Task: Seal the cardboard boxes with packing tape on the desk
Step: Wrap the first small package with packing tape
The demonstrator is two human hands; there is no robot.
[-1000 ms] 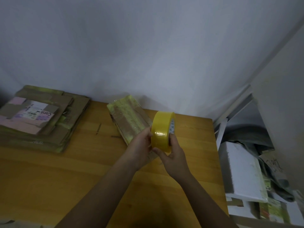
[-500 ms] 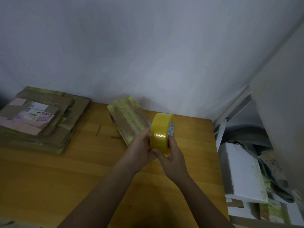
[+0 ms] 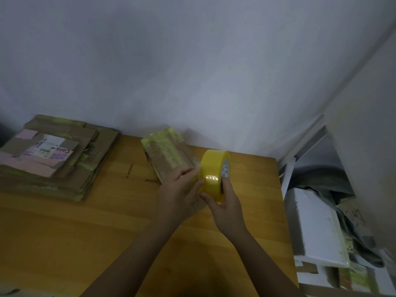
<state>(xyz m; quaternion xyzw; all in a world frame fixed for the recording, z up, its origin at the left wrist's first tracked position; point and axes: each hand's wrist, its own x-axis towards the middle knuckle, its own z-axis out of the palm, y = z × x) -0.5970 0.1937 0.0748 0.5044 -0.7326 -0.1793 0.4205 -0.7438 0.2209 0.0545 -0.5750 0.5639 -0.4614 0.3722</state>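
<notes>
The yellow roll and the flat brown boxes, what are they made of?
The tape roll looks like glossy plastic film: light glints off it. The taped box and flat stack look like matte brown cardboard, streaked with shiny yellowish tape.

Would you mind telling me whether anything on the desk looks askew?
The small cardboard box lies skewed to the desk edge, its top patchy with old yellowed tape. Otherwise nothing stands out.

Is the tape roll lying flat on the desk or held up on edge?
On edge, off the desk: the tape roll shows its yellow band, core facing right, held between the left hand and right hand.
</notes>
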